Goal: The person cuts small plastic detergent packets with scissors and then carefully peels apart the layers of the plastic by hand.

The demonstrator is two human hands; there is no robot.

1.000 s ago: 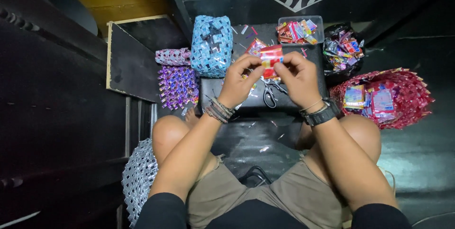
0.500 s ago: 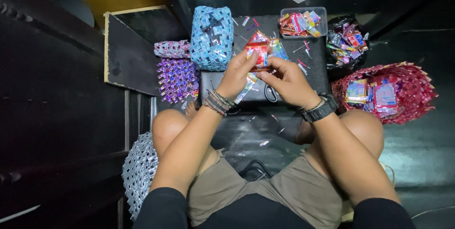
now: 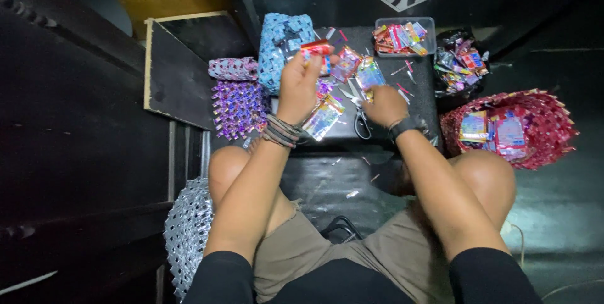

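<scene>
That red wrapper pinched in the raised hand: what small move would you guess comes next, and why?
Probably the right hand picks up the scissors to trim it. The left hand holds the red wrapper up above the dark board, while the right hand rests low among loose wrappers, right beside the scissors. Small cut scraps already lie around.

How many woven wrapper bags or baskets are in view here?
5: a blue bag by the left hand, a small purple pouch, a purple piece, a red basket at right, a silver one by the knee.
</scene>
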